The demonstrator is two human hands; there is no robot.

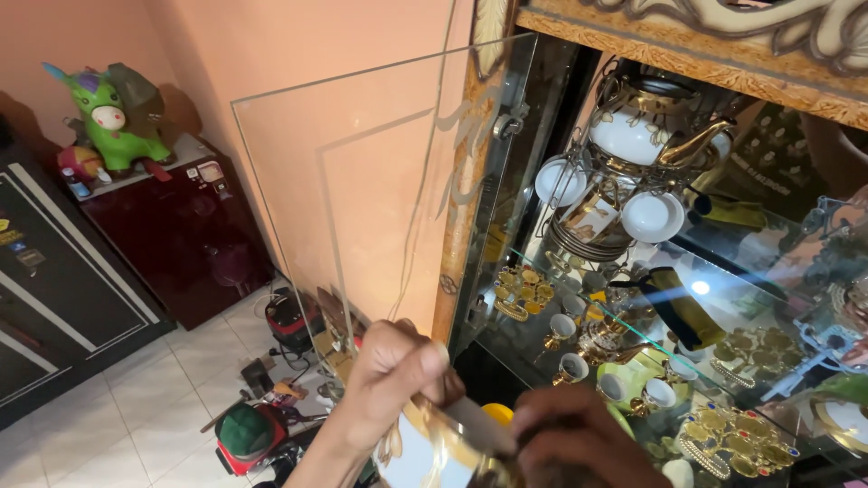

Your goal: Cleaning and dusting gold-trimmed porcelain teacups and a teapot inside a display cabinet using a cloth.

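The lower edge of the swung-open glass cabinet door [362, 181], its long axis rising upward, is gripped by the closed fingers of the left hand [393, 375], while the right hand [579, 438], its grasp unreadable, is kept just beside it.

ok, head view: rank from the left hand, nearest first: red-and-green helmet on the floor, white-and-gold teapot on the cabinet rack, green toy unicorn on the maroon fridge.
From the left hand, which grips the glass door's lower edge:
1. Red-and-green helmet, on the floor tiles, lower left of the hand.
2. White-and-gold teapot, atop the cup rack inside the cabinet, upper right.
3. Green toy unicorn, on the maroon fridge, far upper left.
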